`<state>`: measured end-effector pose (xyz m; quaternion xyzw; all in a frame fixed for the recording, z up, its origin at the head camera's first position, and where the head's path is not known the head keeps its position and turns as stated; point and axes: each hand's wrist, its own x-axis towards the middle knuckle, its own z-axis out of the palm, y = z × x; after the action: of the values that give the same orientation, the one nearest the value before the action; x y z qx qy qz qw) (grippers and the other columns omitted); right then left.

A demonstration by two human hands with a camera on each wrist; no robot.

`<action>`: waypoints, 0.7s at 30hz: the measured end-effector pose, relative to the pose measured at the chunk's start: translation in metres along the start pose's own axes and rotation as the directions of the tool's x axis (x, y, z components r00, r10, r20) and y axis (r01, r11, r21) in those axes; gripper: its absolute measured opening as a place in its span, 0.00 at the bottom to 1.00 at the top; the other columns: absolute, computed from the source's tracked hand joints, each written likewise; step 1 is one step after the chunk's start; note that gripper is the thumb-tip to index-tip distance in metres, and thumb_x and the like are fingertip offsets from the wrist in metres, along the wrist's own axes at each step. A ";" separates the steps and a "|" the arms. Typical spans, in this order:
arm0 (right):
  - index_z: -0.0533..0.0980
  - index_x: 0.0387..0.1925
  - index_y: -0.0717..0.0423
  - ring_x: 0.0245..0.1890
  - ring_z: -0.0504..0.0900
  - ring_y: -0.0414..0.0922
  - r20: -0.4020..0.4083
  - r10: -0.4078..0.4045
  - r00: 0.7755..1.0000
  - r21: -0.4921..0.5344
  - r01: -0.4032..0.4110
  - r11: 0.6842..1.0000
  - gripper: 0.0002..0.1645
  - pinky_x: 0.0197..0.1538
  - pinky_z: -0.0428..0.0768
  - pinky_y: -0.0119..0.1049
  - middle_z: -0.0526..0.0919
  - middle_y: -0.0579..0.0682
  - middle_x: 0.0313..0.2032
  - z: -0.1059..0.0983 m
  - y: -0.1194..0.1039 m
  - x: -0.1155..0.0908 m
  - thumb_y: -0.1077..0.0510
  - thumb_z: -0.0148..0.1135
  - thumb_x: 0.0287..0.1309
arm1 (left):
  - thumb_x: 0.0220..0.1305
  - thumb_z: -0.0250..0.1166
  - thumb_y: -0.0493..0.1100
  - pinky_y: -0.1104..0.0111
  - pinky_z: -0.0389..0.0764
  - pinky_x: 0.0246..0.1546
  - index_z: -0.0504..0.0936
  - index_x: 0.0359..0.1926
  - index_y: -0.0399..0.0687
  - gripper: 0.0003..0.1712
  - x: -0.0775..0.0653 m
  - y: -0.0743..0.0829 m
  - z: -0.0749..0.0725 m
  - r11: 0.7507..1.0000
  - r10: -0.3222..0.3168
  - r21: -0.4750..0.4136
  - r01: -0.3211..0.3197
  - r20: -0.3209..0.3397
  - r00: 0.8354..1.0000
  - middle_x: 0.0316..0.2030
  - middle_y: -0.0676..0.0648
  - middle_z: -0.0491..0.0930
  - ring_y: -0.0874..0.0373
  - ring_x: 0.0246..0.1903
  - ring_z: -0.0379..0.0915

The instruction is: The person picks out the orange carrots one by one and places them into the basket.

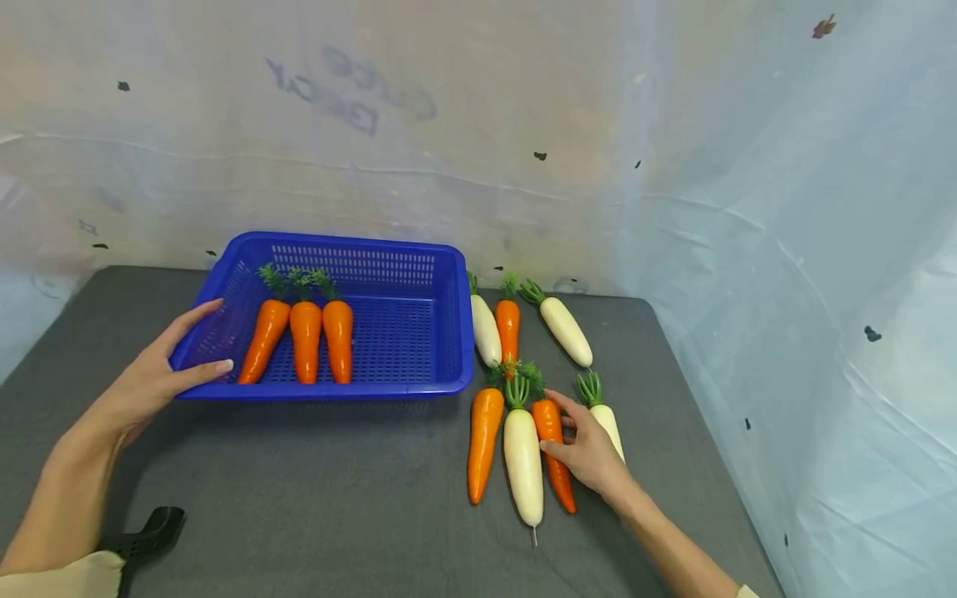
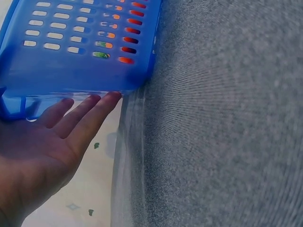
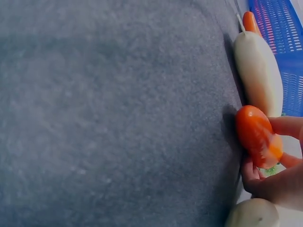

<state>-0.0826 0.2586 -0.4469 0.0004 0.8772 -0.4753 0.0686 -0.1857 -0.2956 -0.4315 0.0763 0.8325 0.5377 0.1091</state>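
My left hand point(image 1: 153, 370) grips the left side of a blue plastic basket point(image 1: 452, 324), thumb over the rim near its front corner. In the left wrist view, several fingers point(image 2: 90, 111) reach along the outside wall under the rim. Three orange carrots point(image 1: 306, 340) with green tops lie side by side in the basket's left part. On the table, my right hand point(image 1: 591, 453) holds another carrot point(image 1: 561, 477), thumb on one side and fingers on the other, as the right wrist view also shows. Directly left of that carrot lies a white radish point(image 1: 523, 465) with green stems.
Left of this radish is a carrot point(image 1: 484, 448). Behind lie a carrot point(image 1: 507, 324), a white radish point(image 1: 486, 332) against the basket and a second radish point(image 1: 566, 330); a third point(image 1: 607, 428) is beyond my right hand. Plastic sheeting point(image 1: 523, 124) hangs behind the grey table point(image 1: 336, 507).
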 end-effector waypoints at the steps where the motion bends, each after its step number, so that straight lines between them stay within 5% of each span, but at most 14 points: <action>1: 0.63 0.73 0.53 0.57 0.76 0.59 -0.004 -0.009 1.000 -0.028 0.008 1.000 0.44 0.46 0.84 0.44 0.68 0.61 0.65 0.000 0.000 0.000 0.69 0.68 0.57 | 0.73 0.59 0.46 0.22 0.45 0.56 0.37 0.77 0.79 0.47 0.000 0.000 0.000 1.000 0.002 0.000 -0.002 0.002 1.000 0.77 0.38 0.20 0.20 0.66 0.39; 7: 0.65 0.72 0.52 0.37 0.80 0.46 -0.022 -0.056 0.998 -0.239 0.049 0.970 0.42 0.35 0.80 0.37 0.75 0.59 0.58 0.000 -0.001 0.008 0.63 0.71 0.56 | 0.73 0.59 0.46 0.23 0.45 0.57 0.37 0.77 0.80 0.47 0.001 0.000 0.002 1.000 -0.027 0.001 0.027 -0.004 1.000 0.77 0.38 0.21 0.21 0.66 0.40; 13: 0.62 0.73 0.51 0.12 0.65 0.41 0.007 -0.033 0.999 -0.237 0.033 0.971 0.43 0.20 0.73 0.36 0.76 0.58 0.56 -0.003 -0.003 0.016 0.61 0.69 0.60 | 0.72 0.60 0.47 0.22 0.43 0.57 0.38 0.77 0.80 0.48 0.000 0.000 0.003 1.000 -0.022 0.006 0.022 -0.015 1.000 0.77 0.39 0.20 0.20 0.67 0.37; 21: 0.60 0.74 0.50 0.20 0.75 0.42 0.007 -0.042 0.999 -0.164 0.043 0.986 0.42 0.26 0.79 0.36 0.73 0.62 0.60 -0.008 -0.008 0.022 0.59 0.67 0.63 | 0.72 0.60 0.47 0.22 0.43 0.57 0.38 0.78 0.79 0.48 0.001 0.002 0.003 1.000 -0.027 0.011 0.028 -0.015 1.000 0.77 0.38 0.20 0.20 0.67 0.36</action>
<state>-0.1058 0.2593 -0.4381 -0.0248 0.9130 -0.4027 0.0598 -0.1864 -0.2920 -0.4312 0.0615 0.8374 0.5320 0.1099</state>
